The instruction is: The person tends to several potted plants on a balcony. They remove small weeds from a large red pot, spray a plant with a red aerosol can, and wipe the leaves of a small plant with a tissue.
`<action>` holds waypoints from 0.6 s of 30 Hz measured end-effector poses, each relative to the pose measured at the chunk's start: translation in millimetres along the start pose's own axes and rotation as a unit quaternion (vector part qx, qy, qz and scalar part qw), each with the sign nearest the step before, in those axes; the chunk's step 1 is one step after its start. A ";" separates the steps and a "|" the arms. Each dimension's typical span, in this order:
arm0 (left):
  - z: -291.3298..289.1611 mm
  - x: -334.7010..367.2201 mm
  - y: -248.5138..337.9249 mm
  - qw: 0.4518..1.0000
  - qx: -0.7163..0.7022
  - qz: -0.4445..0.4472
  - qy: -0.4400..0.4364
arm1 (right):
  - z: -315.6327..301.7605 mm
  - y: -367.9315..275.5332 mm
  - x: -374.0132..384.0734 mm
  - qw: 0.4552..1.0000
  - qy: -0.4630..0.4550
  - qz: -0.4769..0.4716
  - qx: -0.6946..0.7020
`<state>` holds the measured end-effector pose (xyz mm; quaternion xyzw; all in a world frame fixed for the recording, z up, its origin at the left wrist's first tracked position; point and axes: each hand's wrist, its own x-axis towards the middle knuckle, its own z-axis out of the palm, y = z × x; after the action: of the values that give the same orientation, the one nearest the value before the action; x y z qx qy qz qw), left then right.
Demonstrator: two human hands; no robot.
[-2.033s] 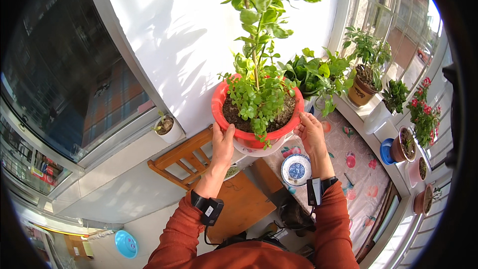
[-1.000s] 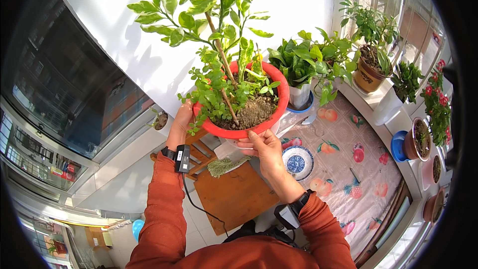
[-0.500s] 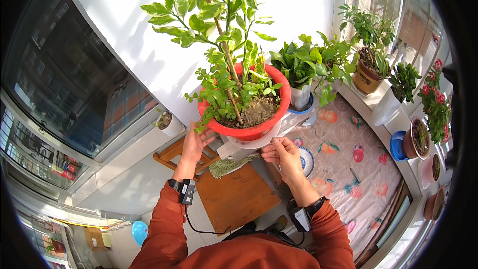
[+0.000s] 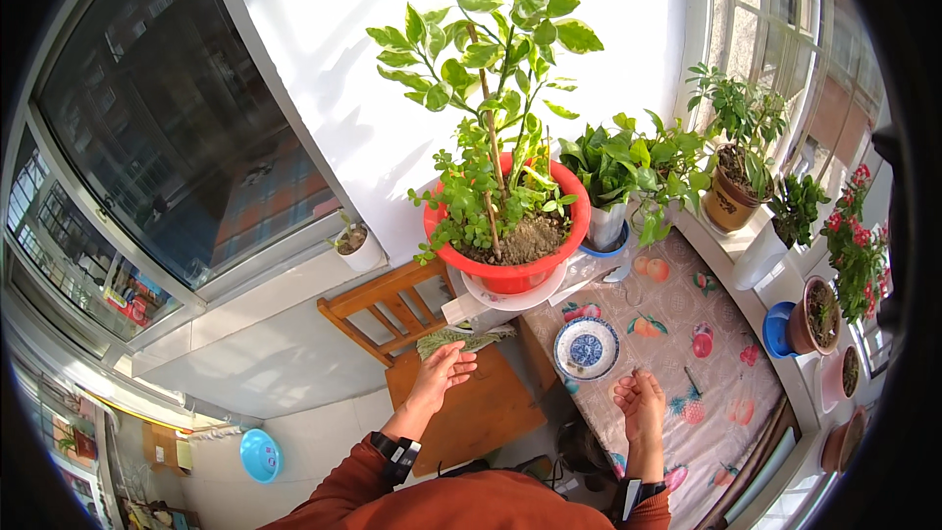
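A large red pot (image 4: 510,279) stands on a white saucer (image 4: 551,287), clear of both hands. It holds a tall plant with pale-edged leaves (image 4: 483,54) and a bushy small-leaved plant (image 4: 466,198). My left hand (image 4: 444,379) is open above the wooden chair (image 4: 481,414), just below a green-and-white cloth (image 4: 459,338). Over the patterned tablecloth (image 4: 648,348) hovers my right hand (image 4: 642,402), its fingers half curled and apart, with nothing plainly held. A blue-and-white dish (image 4: 587,349) lies to its upper left.
A leafy plant in a silvery pot (image 4: 606,228) stands right of the red pot. Along the right-hand window sill are a brown pot (image 4: 728,198), a white pot (image 4: 759,253) and several others. A small white pot (image 4: 361,251) sits on the left ledge; a blue basin (image 4: 261,455) rests on the floor.
Both hands have drawn back from the red pot and its saucer toward me, the right one also moving right. The view has shifted, and the blue-and-white dish now shows whole.
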<state>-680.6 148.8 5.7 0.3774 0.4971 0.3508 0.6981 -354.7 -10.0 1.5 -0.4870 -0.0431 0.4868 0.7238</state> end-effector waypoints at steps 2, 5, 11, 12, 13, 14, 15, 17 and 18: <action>8.6 -2.5 -1.3 1.000 0.006 0.006 -0.017 | -12.9 -3.0 -6.0 1.000 0.024 -0.005 0.010; 21.3 -5.6 -5.6 0.999 0.020 0.001 -0.039 | -29.9 -6.2 -14.0 0.999 0.041 -0.012 0.016; 34.0 -23.6 -22.5 0.997 0.035 -0.030 -0.062 | -52.8 -2.5 -24.3 0.999 0.047 0.007 0.027; 33.7 -27.8 -24.9 0.997 0.039 -0.034 -0.060 | -54.5 -1.3 -25.5 0.998 0.058 0.016 0.022; 32.5 -31.0 -26.7 0.997 0.044 -0.039 -0.059 | -56.0 -0.3 -26.9 0.998 0.051 0.013 0.022; 30.0 -33.1 -27.7 0.996 0.044 -0.041 -0.059 | -57.2 0.5 -28.8 0.998 0.052 0.012 0.020; 26.8 -35.1 -28.1 0.997 0.040 -0.040 -0.058 | -58.5 0.9 -31.6 0.998 0.060 0.013 0.017; 19.0 -37.0 -28.4 0.996 0.034 -0.043 -0.066 | -60.6 0.8 -38.9 0.998 0.059 -0.002 0.019; 15.0 -36.2 -27.6 0.996 0.030 -0.040 -0.072 | -61.7 0.8 -43.7 0.998 0.059 -0.012 0.027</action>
<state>-672.5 101.9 0.3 0.4024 0.4704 0.2791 0.7342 -345.0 -83.5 -13.3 -0.4946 0.0072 0.4494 0.7438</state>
